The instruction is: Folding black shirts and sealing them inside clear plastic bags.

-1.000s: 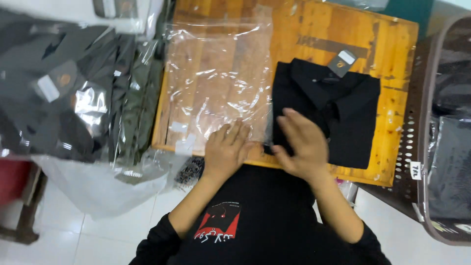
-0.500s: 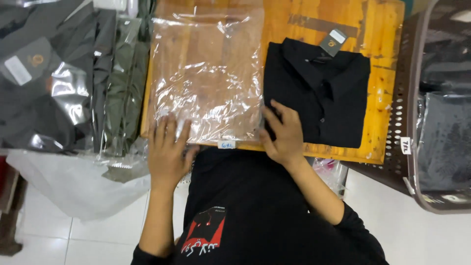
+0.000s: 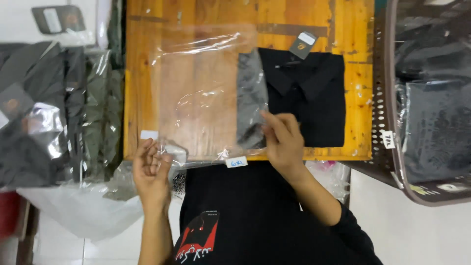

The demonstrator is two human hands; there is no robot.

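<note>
From the head camera, looking down: a folded black shirt (image 3: 304, 98) lies flat on a wooden table (image 3: 196, 19), on its right part. A small tag (image 3: 302, 44) sits at the collar, at the far end.

A clear plastic bag (image 3: 201, 98) lies flat beside the shirt on the left. Its right edge already covers the left side of the shirt, so that side looks grey through the plastic. The bag seems to lie this way so the shirt can slide in sideways.

The right hand (image 3: 282, 140) presses down where the bag's edge meets the near corner of the shirt. Its fingers are bent and look like they pinch the plastic there. The left hand (image 3: 152, 169) is at the near left corner of the bag, fingers curled around the crinkled plastic, holding that end so the bag stays stretched.

To the left is a pile of bagged clothes (image 3: 54, 113). To the right is a brown basket (image 3: 387, 98) holding more bagged dark clothes.
</note>
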